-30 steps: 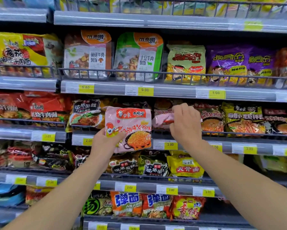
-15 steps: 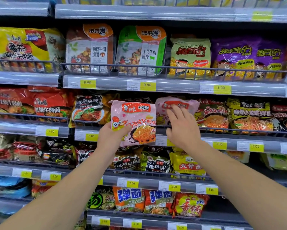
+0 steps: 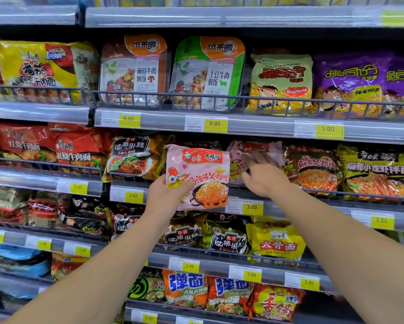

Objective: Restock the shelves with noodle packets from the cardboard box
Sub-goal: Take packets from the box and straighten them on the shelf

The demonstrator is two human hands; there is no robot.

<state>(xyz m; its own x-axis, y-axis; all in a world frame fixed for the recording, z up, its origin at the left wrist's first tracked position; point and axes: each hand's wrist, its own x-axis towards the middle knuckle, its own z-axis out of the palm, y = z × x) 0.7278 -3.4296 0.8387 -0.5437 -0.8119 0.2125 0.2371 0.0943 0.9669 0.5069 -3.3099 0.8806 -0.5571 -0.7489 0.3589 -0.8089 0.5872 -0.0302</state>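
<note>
Packets: I count two pink ones. My left hand (image 3: pixel 167 198) grips one packet (image 3: pixel 199 180) before the shelf's front rail (image 3: pixel 313 195); my right hand (image 3: pixel 264 175), fingers straight, touches the shelved packet (image 3: pixel 254 150).

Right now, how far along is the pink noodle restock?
Done: one pink noodle packet on the shelf sits behind the shelf rail, with the right hand resting flat on it. In hand: the left hand grips a second pink packet in front of the rail. Left: shelving it. The box is out of view.
</note>
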